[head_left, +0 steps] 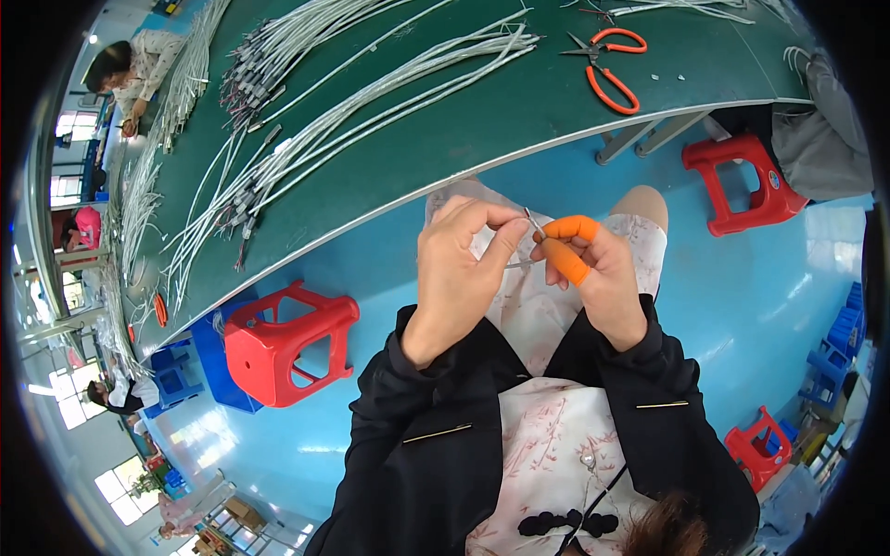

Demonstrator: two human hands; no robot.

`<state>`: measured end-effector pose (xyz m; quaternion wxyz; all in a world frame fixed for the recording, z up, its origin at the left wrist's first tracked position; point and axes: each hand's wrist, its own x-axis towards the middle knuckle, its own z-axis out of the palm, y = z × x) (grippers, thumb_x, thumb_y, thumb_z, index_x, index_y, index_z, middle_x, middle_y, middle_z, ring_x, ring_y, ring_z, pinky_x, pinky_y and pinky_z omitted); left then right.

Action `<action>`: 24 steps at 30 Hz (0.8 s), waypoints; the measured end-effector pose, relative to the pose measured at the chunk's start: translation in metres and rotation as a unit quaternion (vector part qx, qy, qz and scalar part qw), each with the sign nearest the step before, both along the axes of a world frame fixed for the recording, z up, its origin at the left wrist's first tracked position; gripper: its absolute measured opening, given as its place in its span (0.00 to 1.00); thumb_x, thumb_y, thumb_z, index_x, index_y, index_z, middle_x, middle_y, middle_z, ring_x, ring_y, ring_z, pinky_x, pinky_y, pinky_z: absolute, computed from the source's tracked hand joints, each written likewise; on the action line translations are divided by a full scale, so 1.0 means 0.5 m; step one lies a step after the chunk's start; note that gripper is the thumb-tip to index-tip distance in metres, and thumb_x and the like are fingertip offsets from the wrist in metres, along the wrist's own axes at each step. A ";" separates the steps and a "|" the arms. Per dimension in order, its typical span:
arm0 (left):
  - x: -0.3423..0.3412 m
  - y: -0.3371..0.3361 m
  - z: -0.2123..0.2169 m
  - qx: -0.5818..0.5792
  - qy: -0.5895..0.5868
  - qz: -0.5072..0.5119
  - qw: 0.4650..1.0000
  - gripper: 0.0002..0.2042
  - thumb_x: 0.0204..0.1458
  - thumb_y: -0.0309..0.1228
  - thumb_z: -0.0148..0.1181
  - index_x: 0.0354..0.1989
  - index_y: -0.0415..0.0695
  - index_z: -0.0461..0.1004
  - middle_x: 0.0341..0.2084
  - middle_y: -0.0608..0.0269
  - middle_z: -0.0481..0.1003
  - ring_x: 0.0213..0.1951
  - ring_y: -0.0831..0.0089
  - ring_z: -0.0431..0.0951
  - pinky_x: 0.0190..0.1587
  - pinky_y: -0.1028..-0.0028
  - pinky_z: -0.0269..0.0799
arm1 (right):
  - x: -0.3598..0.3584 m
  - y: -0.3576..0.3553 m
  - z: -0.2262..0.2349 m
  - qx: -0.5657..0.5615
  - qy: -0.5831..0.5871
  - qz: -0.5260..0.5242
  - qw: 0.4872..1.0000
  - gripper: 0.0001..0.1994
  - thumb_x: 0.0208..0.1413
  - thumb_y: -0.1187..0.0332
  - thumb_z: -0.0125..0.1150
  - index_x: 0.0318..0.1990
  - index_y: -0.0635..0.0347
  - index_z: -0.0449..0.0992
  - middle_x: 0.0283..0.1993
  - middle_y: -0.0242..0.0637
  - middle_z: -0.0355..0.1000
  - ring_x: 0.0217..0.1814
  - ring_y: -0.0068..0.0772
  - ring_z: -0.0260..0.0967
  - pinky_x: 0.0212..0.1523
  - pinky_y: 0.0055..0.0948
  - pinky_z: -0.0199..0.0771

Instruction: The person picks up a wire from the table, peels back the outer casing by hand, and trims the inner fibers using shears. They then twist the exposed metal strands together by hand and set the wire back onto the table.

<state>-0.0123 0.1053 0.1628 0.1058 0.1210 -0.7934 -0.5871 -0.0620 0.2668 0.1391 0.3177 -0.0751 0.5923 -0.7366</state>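
Pinching a thin wire (526,243) above the lap, left hand (461,273) and rubber-capped right hand (593,269) both hold closed grips for control.

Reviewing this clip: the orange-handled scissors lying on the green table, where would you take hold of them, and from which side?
Probably by the orange loop handles of the scissors, coming from the picture's right. The loops splay apart toward that side and the short metal blades point left toward the white cable bundle, so the handle end lies free on the green table. Both the left hand and the right hand are pinching a thin wire.
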 end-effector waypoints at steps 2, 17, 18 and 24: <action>0.000 -0.002 0.004 -0.121 0.028 0.001 0.992 0.01 0.49 0.22 0.60 0.28 0.38 0.76 0.27 0.62 0.76 0.35 0.72 0.73 0.40 0.76 0.67 | -0.003 -0.002 -0.007 0.003 0.010 -0.014 1.000 0.08 0.57 0.75 0.52 0.42 0.66 0.72 0.33 0.35 0.74 0.27 0.18 0.65 0.27 0.17 0.62; 0.060 -0.016 -0.096 -0.058 -0.034 -0.074 0.995 0.06 0.50 0.23 0.57 0.36 0.36 0.75 0.30 0.56 0.77 0.35 0.68 0.77 0.39 0.73 0.70 | -0.063 -0.018 0.016 -0.171 -0.107 -0.040 0.979 0.09 0.60 0.73 0.50 0.44 0.67 0.70 0.36 0.39 0.72 0.27 0.20 0.66 0.27 0.18 0.64; 0.071 -0.031 -0.106 -0.034 -0.086 -0.117 0.989 0.06 0.51 0.24 0.56 0.36 0.35 0.75 0.30 0.56 0.78 0.34 0.69 0.78 0.38 0.73 0.71 | -0.069 -0.018 0.016 -0.174 -0.102 -0.049 0.978 0.09 0.60 0.73 0.50 0.44 0.67 0.70 0.36 0.39 0.72 0.27 0.20 0.66 0.27 0.18 0.64; 0.178 -0.182 -0.086 -0.151 -0.096 0.055 0.982 0.05 0.53 0.22 0.55 0.35 0.34 0.74 0.23 0.62 0.73 0.26 0.78 0.70 0.30 0.79 0.66 | -0.131 -0.056 0.024 -0.114 -0.009 -0.106 0.988 0.09 0.60 0.73 0.51 0.44 0.69 0.70 0.37 0.40 0.72 0.29 0.24 0.68 0.30 0.21 0.69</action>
